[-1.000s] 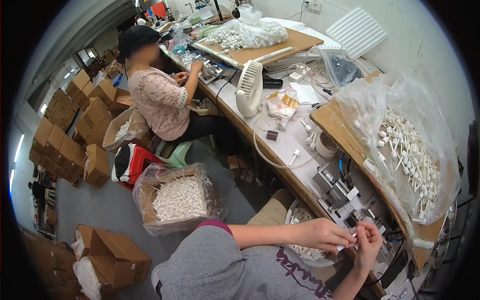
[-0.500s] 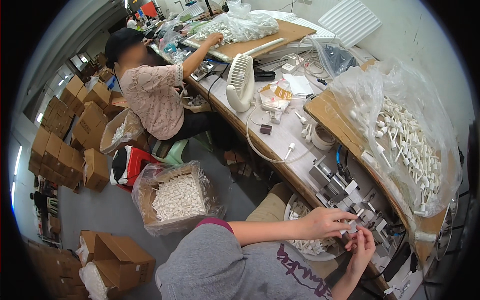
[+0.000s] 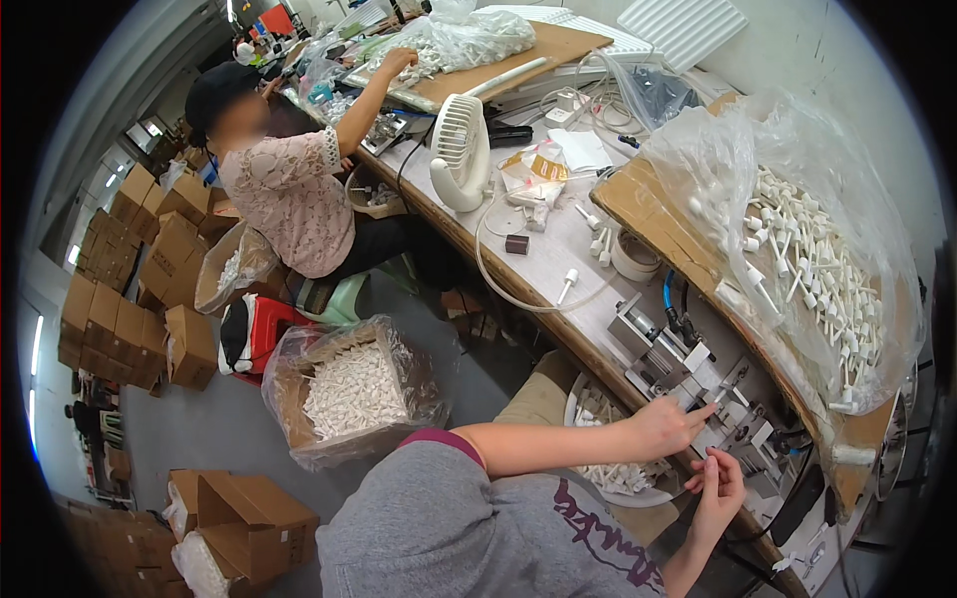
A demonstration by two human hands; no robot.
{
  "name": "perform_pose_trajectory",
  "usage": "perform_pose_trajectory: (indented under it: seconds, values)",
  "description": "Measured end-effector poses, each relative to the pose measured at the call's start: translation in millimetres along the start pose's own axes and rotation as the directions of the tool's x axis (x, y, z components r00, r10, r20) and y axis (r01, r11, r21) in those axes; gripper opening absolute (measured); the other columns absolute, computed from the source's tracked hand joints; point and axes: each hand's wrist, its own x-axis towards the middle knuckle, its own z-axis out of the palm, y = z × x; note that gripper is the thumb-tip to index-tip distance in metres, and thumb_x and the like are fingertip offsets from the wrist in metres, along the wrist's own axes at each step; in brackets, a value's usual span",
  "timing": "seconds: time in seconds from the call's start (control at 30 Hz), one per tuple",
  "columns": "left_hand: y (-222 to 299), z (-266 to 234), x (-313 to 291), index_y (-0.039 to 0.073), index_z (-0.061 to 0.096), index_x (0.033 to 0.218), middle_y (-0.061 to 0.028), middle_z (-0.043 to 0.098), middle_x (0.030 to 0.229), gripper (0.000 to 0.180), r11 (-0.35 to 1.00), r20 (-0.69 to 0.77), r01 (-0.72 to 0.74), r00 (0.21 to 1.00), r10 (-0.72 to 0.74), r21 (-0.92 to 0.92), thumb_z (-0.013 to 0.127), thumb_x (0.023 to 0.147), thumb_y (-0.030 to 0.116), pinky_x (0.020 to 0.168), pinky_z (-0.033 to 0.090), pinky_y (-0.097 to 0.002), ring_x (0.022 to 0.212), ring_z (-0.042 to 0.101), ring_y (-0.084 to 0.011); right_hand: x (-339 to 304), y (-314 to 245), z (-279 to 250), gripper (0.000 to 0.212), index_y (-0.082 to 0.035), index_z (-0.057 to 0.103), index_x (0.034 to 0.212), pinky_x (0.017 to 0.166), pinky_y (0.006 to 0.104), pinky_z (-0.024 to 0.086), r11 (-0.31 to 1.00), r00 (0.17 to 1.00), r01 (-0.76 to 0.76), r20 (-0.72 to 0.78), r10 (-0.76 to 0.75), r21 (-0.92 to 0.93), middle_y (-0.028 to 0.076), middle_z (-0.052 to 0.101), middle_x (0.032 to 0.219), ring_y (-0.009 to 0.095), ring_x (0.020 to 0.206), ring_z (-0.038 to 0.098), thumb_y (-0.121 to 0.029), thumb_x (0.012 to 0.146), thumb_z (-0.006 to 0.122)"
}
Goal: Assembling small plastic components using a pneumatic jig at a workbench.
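My left hand (image 3: 662, 428) reaches over to the metal clamping fixture (image 3: 720, 401) on the bench. Its fingers are pinched together at the fixture, and whatever they hold is too small to make out. Nearer me, my right hand (image 3: 720, 490) is raised just off the bench edge, its fingers curled and the fingertips close together; I cannot make out anything in them. Below my left forearm, a round white tub (image 3: 666, 495) holds many small white plastic pieces with stems. Behind the fixture, a clear plastic bag (image 3: 743, 199) lies open with more white stemmed pieces (image 3: 817, 279).
The bag rests on a cardboard sheet (image 3: 648, 214). A white fan (image 3: 461, 149), a tape roll (image 3: 634, 257) and loose white pieces (image 3: 568, 286) stand along the bench. A co-worker (image 3: 289, 194) sits to the left. A lined carton (image 3: 359, 394) of white pieces is on the floor.
My left hand has moved right and away from me, from beside my right hand onto the fixture. My right hand stays almost in place. The co-worker's hand has shifted slightly.
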Motion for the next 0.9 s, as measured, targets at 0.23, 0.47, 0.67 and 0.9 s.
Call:
perform_pose_trajectory:
  seconds: [0.23, 0.47, 0.67, 0.9]
  values:
    - [-1.8, -5.4, 14.1, 0.003, 0.069, 0.090, -0.0205, 0.061, 0.128, 0.022, 0.997, 0.053, 0.013, 0.998, -0.017, 0.070, 0.062, 0.074, 0.016, 0.053, 0.047, -0.0284, 0.059, 0.064, -0.0181, 2.8, -2.8, 5.4, 0.016, 0.001, 0.065, 0.106, 0.054, 0.0189, 0.043, 1.000, 1.000, 0.022, -0.004, -0.022, -0.009, 0.005, 0.067, 0.079, 0.007, 0.058, 0.057, -0.010, 0.097, 0.058]
    - [-7.7, -19.3, 22.3, 0.005, 0.071, 0.091, -0.0168, 0.066, 0.122, 0.024, 0.996, 0.075, 0.057, 0.996, -0.052, -0.071, 0.071, 0.068, 0.013, 0.054, 0.053, -0.0317, 0.050, 0.063, -0.0222, 48.2, -61.0, -9.2, 0.013, 0.001, 0.068, 0.103, 0.057, 0.0211, 0.048, 0.978, 0.976, 0.209, -0.069, -0.208, 0.007, 0.006, 0.069, 0.081, 0.008, 0.062, 0.059, -0.006, 0.095, 0.060]
    - [-7.0, -18.9, 25.7, 0.007, 0.073, 0.093, -0.0112, 0.067, 0.122, 0.023, 0.997, 0.108, 0.050, 0.993, -0.044, -0.055, 0.075, 0.070, 0.013, 0.055, 0.053, -0.0310, 0.052, 0.063, -0.0228, 151.1, -112.0, 12.1, 0.017, -0.004, 0.070, 0.102, 0.074, 0.0317, 0.051, 0.658, 0.702, 0.604, -0.092, -0.707, -0.451, 0.007, 0.071, 0.091, 0.020, 0.084, 0.066, -0.013, 0.089, 0.065]
    - [-8.2, -21.5, 28.7, 0.008, 0.073, 0.093, -0.0082, 0.068, 0.121, 0.025, 0.995, 0.098, 0.051, 0.994, -0.043, -0.083, 0.077, 0.071, 0.016, 0.056, 0.053, -0.0304, 0.054, 0.064, -0.0223, 278.4, -111.9, 85.4, 0.034, -0.014, 0.064, 0.121, 0.098, 0.0465, 0.043, 0.262, 0.773, 0.544, 0.355, -0.526, -0.797, 0.008, 0.061, 0.124, 0.029, 0.119, 0.054, -0.028, 0.092, 0.054]
